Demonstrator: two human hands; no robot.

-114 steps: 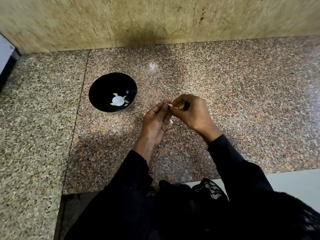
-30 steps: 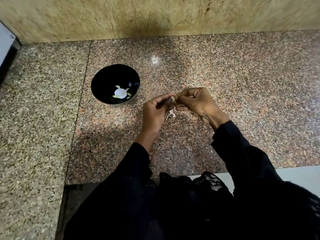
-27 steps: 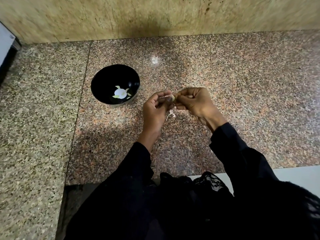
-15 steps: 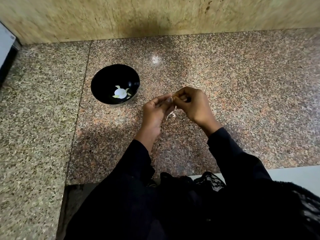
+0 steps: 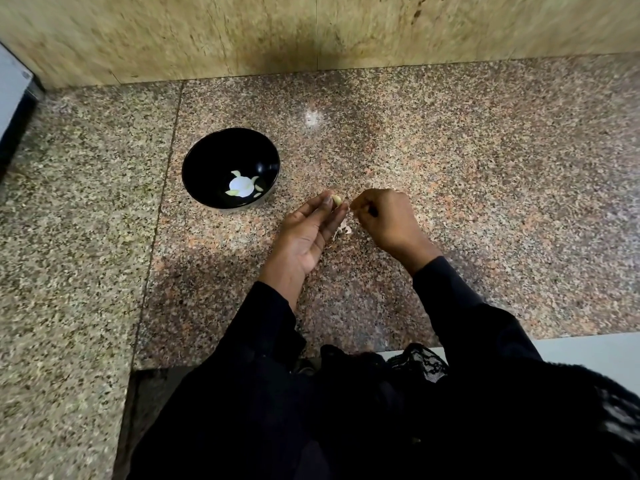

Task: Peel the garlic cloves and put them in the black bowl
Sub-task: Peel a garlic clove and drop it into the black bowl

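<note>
Left hand (image 5: pixel 304 233) pinches a garlic clove (image 5: pixel 336 200) at its fingertips, palm half open. Right hand (image 5: pixel 384 220), just beside it, is curled narrow, maybe on a skin scrap; cannot tell. Black bowl (image 5: pixel 230 168) sits up-left of left hand on the bench (image 5: pixel 485 174). Risk: the slick clove slips out of that light pinch and drops among the peels (image 5: pixel 345 230) below.

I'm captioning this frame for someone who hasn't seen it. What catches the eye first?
The two hands meeting mid-counter: the left hand pinches a pale garlic clove at its fingertips, the right hand close beside it. Left of them sits the black bowl with peeled cloves inside.
</note>
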